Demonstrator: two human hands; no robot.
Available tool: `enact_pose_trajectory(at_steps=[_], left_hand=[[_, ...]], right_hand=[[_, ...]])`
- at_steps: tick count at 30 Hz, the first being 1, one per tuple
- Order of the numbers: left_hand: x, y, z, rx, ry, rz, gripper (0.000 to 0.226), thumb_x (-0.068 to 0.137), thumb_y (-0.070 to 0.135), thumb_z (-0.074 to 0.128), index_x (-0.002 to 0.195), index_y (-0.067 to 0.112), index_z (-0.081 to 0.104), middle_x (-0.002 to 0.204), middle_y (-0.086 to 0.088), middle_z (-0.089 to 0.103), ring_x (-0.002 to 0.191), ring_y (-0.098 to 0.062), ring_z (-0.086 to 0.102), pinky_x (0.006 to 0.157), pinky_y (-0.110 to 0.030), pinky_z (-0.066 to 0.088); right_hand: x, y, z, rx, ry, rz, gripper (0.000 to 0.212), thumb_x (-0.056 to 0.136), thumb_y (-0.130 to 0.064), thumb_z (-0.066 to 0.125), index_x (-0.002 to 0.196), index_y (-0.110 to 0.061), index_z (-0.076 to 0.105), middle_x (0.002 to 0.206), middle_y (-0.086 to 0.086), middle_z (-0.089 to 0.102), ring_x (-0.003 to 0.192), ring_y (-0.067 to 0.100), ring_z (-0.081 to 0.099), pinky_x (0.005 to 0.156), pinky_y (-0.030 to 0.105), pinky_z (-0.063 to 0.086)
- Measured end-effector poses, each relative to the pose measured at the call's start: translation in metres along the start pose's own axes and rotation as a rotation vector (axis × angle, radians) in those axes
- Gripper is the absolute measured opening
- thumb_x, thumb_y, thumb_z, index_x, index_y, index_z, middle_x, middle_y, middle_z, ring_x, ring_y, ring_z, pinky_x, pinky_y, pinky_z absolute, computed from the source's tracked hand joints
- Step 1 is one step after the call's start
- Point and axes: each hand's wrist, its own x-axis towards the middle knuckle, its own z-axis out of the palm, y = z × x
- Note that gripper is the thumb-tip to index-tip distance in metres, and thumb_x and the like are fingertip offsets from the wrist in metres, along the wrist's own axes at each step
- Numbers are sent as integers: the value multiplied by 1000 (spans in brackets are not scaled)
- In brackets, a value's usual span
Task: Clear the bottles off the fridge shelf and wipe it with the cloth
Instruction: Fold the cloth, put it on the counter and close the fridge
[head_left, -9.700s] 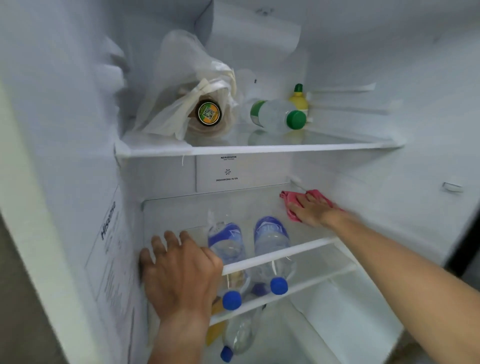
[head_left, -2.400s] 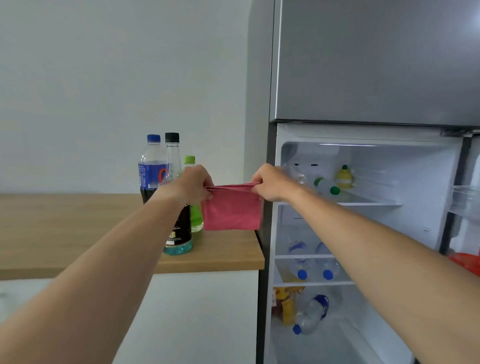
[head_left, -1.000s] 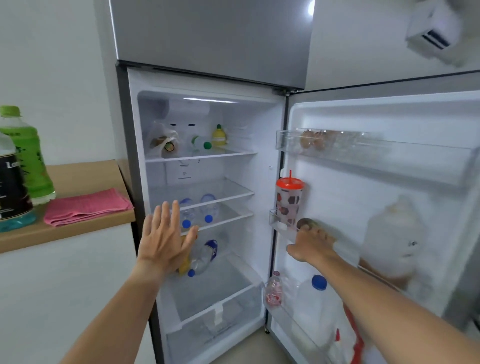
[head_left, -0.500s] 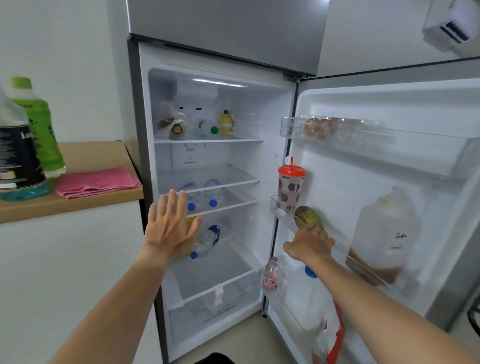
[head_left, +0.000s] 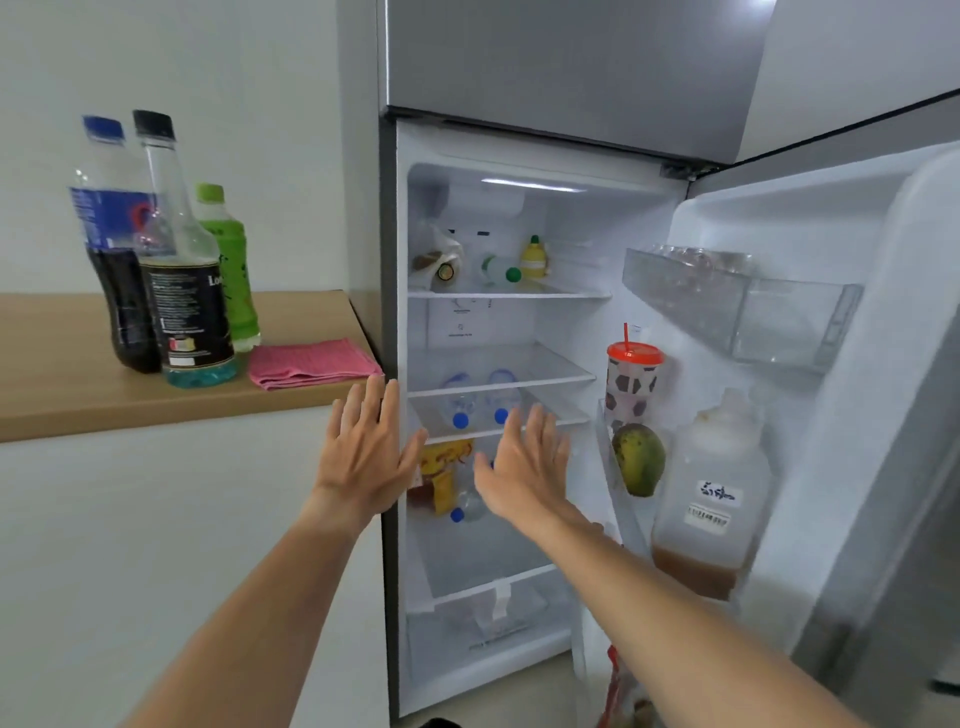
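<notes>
The fridge stands open, and its middle glass shelf has nothing on it. Three bottles stand on the wooden counter to the left: a dark cola bottle, a clear bottle with a black label and a green bottle. The folded pink cloth lies beside them near the counter's corner. My left hand and my right hand are held up side by side in front of the fridge, fingers spread, holding nothing.
Two blue-capped water bottles lie on the shelf below the bare one. The top shelf holds a bag, a green-capped bottle and a yellow bottle. The open door at right carries a red-lidded cup, a mango and a large jug.
The cloth was folded and laid on the counter. My right hand has left the door shelf and come up beside my left hand, both open in front of the fridge.
</notes>
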Motion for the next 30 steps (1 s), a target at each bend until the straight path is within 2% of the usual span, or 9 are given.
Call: enact_pose_trajectory(at_steps=[3,8,12,15,18,21,24,26,30], left_hand=[[0,-19,-15,22,34,-9,70,100,48,34,158,11,18,166,-13,15,154,-31,12,126,-45,10],[-1,-54,-41,77,70,-122,70,100,47,32,158,11,16,166,-13,12,155,-31,11,125,-44,9],[-2,-71,-57,130,76,-139,70,101,49,30,158,12,14,167,-11,9,155,-29,10,125,-43,10],[1,-78,-62,158,74,-144,68,100,47,30,158,13,17,167,-11,11,155,-27,12,125,-42,13],[5,-81,-59,162,86,-156,63,100,39,34,156,11,25,165,-13,17,153,-29,18,123,-43,17],[11,-78,-51,156,64,-179,63,101,37,32,156,10,23,165,-14,17,153,-31,18,123,-45,17],[17,-73,-41,142,63,-199,63,101,40,31,156,11,22,165,-14,18,153,-30,18,123,-45,16],[18,-72,-34,154,67,-205,63,101,41,28,157,12,21,165,-13,18,153,-29,18,124,-44,16],[22,-75,-25,155,68,-177,62,102,40,26,157,12,20,165,-13,17,154,-28,16,125,-42,13]], right_hand=[[8,-35,-4,34,76,-166,70,103,-42,33,159,-10,4,166,17,-3,153,32,-4,121,50,-3],[19,-87,-16,81,56,-229,72,104,-49,27,158,-9,3,166,16,-3,153,33,-2,121,50,-1],[15,-128,-22,132,128,-337,73,103,-49,30,158,-9,6,166,17,0,153,32,0,120,48,-2],[9,-148,-31,194,253,-428,72,102,-46,34,158,-9,9,166,19,2,153,32,1,121,46,0],[3,-154,-46,210,469,-476,79,95,-43,44,158,-8,13,165,23,2,152,36,-1,122,49,0],[3,-142,-57,31,662,-487,87,88,-37,52,157,-2,12,163,27,0,152,39,-6,122,53,-4],[6,-131,-56,-216,640,-480,96,82,-15,62,156,3,3,161,30,-8,149,45,-10,119,53,-11],[11,-134,-50,-301,636,-433,98,82,-5,63,155,5,-2,160,32,-12,148,46,-12,119,54,-9],[27,-138,-46,-239,644,-397,105,74,5,66,155,6,-2,163,27,-5,151,41,-5,119,60,6]])
